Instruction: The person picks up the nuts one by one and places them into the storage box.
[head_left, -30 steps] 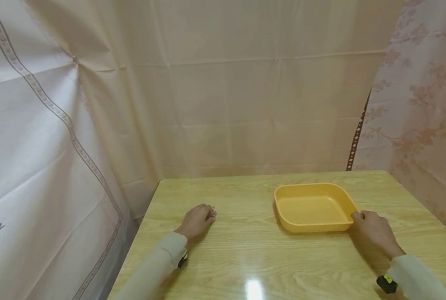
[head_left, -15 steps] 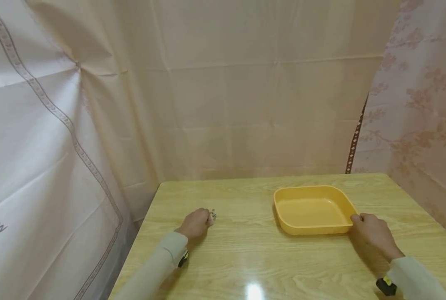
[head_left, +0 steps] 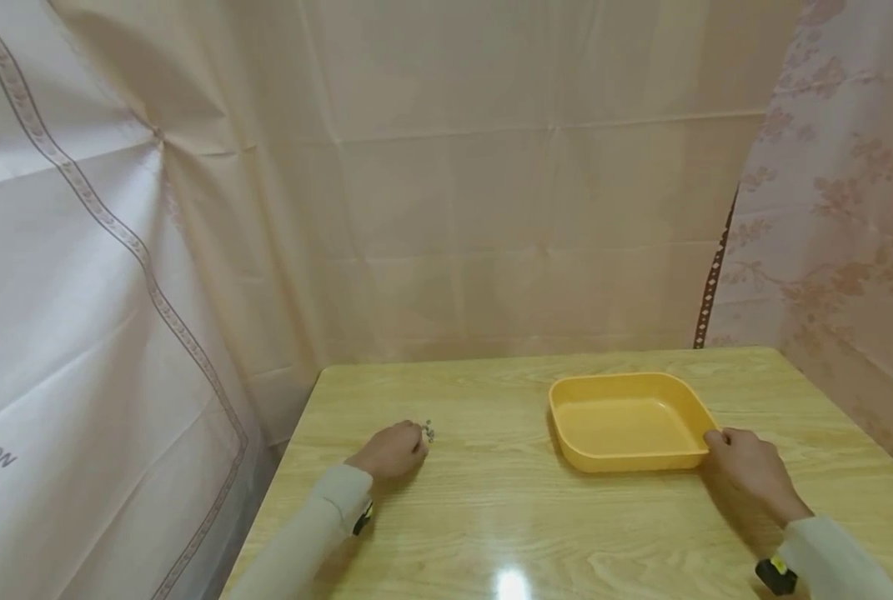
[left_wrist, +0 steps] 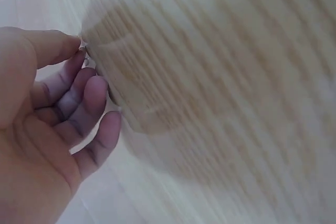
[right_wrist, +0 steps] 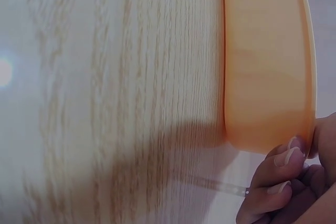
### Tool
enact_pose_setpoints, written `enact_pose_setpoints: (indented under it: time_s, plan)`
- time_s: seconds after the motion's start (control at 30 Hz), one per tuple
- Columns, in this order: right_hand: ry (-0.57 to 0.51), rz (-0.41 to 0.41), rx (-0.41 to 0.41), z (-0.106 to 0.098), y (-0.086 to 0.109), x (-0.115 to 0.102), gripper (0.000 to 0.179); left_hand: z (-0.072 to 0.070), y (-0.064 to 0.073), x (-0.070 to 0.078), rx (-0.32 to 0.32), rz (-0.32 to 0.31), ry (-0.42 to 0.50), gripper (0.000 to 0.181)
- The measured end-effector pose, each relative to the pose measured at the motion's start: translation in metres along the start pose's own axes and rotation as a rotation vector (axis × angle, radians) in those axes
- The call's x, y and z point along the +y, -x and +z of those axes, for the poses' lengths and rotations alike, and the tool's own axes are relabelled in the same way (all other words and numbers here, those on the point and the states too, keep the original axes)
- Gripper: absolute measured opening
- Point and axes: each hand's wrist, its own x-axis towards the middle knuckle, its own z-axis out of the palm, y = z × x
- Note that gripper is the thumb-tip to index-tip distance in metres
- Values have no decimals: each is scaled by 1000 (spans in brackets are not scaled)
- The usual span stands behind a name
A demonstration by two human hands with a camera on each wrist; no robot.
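Note:
A small scatter of tiny greyish pieces [head_left: 428, 431] lies on the left part of the table, right at the fingertips of my left hand [head_left: 388, 452]. In the left wrist view its thumb [left_wrist: 62, 46] and forefinger meet at the tips, pinching a small grey piece [left_wrist: 86, 61] close to the tabletop; the other fingers are bent. The pieces are too small to name. My right hand [head_left: 755, 471] grips the near right corner of a yellow plastic tray [head_left: 622, 427], fingertips [right_wrist: 289, 157] on the outer wall. Nothing lies in the tray.
The light wood-grain table [head_left: 484, 500] carries a bright light reflection near its front edge. Behind it hangs a beige cloth [head_left: 491, 208], with a white cloth [head_left: 78, 333] at the left and a floral one [head_left: 851, 225] at the right. Each wrist wears a black device [head_left: 775, 575].
My left hand has shifted slightly nearer to me, and its fingers have drawn in at the small pieces. The right hand and the tray stay where they were.

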Motion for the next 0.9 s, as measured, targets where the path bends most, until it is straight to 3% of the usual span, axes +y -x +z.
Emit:
enact_pose_setpoints:
  time_s: [0.33,0.47,0.9]
  plan:
    - [-32,3,-20,-2,2,-1,47,4,4,-4,185,38,-1,12]
    - [-39,18,-44,-1,2,-1,48,4,6,-4,237,20,27,8]
    - [-51,34,-67,-2,0,0,47,4,6,-4,295,-28,120,7]
